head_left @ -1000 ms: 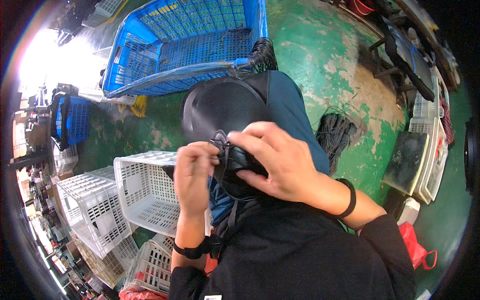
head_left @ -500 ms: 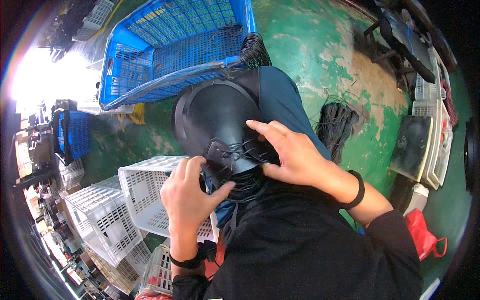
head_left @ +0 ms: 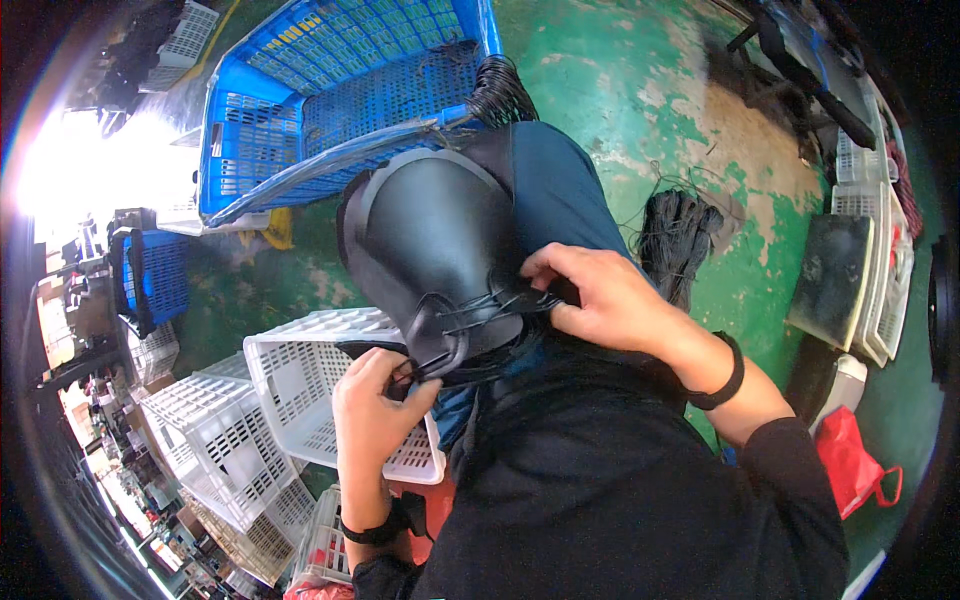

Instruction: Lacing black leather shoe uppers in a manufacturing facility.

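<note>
A black shoe upper (head_left: 435, 215), smooth and rounded at its far end, lies across my lap. Dark laces (head_left: 475, 312) cross between its two side flaps at the near end. On the left, my left hand (head_left: 372, 400) pinches the edge of the left flap (head_left: 432, 335) between thumb and fingers. My right hand (head_left: 610, 300) closes on the opposite flap beside the laces; its fingertips partly cover what they grip. Blue trousers (head_left: 560, 185) show beneath the upper.
A large blue crate (head_left: 250, 150) stands ahead, with a bundle of black laces (head_left: 502, 92) over its corner. White crates (head_left: 345, 330) stack at the left. Another dark lace bundle (head_left: 677, 240) lies on the green floor. A red bag (head_left: 850, 460) sits at the right.
My fingers have closed on the two flaps, where before both hands were spread. The flaps and laces are now drawn wider apart, and my left hand sits slightly lower.
</note>
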### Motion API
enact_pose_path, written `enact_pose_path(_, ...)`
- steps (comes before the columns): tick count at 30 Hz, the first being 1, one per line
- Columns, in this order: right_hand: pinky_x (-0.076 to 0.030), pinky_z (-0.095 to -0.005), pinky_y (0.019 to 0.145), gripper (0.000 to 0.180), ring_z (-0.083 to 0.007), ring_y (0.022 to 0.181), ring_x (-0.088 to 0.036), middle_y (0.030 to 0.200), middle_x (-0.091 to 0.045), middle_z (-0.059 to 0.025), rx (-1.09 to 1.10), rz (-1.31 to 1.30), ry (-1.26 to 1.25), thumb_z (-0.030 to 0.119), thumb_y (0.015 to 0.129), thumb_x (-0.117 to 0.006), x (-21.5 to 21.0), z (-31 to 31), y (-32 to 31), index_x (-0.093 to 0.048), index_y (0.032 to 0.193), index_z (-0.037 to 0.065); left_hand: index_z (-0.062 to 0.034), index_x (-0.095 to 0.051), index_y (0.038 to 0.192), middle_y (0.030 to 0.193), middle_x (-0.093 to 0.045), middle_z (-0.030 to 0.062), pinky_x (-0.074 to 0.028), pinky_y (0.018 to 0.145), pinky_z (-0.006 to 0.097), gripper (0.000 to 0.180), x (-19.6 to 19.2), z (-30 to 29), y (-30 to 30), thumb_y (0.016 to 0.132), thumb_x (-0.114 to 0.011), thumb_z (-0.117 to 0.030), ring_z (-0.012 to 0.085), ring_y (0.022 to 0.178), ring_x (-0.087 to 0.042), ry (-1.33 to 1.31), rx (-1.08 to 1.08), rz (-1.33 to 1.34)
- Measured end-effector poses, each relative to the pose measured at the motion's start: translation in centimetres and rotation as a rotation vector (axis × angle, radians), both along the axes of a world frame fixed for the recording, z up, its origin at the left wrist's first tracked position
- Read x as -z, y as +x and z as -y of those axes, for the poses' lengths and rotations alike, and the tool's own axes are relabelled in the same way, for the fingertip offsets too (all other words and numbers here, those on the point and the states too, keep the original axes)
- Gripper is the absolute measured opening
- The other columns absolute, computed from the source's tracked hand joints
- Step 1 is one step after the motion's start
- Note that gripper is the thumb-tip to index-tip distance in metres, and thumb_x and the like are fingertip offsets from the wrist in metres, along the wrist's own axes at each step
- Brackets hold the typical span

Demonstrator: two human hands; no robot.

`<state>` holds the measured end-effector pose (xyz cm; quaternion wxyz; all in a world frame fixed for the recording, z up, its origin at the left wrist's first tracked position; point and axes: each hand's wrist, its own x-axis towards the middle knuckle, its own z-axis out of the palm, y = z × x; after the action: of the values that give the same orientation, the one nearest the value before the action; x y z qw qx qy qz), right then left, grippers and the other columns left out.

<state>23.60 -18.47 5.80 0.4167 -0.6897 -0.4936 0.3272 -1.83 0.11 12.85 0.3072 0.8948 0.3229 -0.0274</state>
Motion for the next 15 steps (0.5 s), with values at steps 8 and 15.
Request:
enact_pose_path(8, -0.042, -0.0252, 0.067, 0.019, -0.0078, 0.074, -0.052, 0.091, -0.064, -0.0009, 0.194, -0.399, 0.021, 0.018, 0.097, -0.069, -6.9, 0.8, 3.3, -0.076, 0.102, 0.001, 0.0066, -0.071, 0.098, 0.082, -0.064, 0.0108, -0.040, 0.062, 0.026, 0.031, -3.8, 0.0, 0.6, 0.105, -0.053, -0.017, 0.0147, 0.065, -0.051, -0.750, -0.216, 0.971)
enact_pose_path(15, -0.050, -0.0301, 0.075, 0.029, -0.0168, 0.086, -0.065, 0.107, -0.069, -0.0123, 0.035, -0.234, 0.619, 0.022, 0.107, -0.059, -12.4, -3.4, 1.8, -0.077, 0.109, 0.000, -0.0017, -0.065, 0.133, 0.101, -0.067, 0.0131, -0.052, 0.074, 0.035, 0.060, -8.6, 0.2, 8.9, 0.075, -0.080, -0.007, 0.0261, 0.083, -0.063, 0.016, 0.194, 0.341)
